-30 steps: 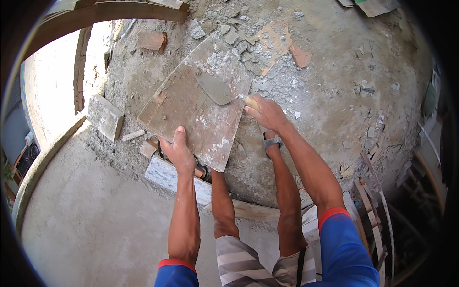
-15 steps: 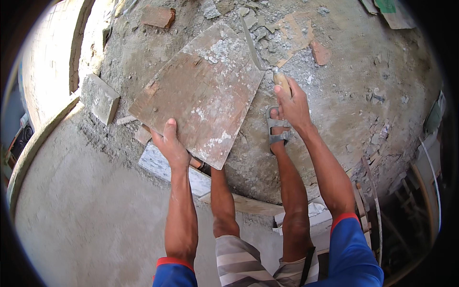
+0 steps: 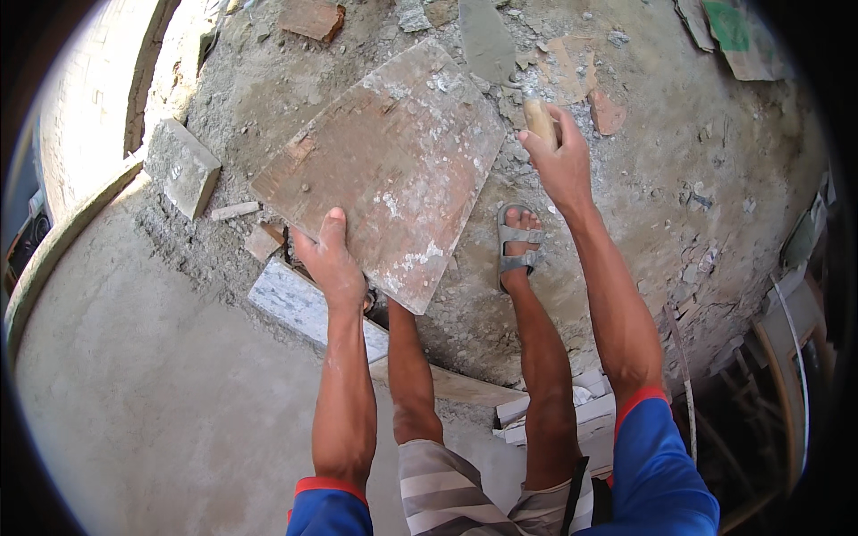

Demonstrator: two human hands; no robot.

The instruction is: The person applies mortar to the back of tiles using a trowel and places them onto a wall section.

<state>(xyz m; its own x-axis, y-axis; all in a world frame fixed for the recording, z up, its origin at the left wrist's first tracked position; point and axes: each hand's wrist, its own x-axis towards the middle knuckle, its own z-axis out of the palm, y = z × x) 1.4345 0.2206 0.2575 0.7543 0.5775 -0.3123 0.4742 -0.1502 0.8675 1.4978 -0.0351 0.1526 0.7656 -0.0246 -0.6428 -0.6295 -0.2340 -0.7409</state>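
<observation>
The board (image 3: pixel 384 170) is gripped at its near left edge by the left hand (image 3: pixel 332 268), thumb laid on top, fingers hidden beneath. The trowel (image 3: pixel 488 46) is clasped around its wooden handle by the right hand (image 3: pixel 561 165), which is placed just to the right of the board, nearer its far right edge than the left hand is. The blade is pointed away from the body, beyond that edge; whether contact is made cannot be told. Broken brick (image 3: pixel 608 113) is seen right of the board, a block (image 3: pixel 183 170) left of it.
</observation>
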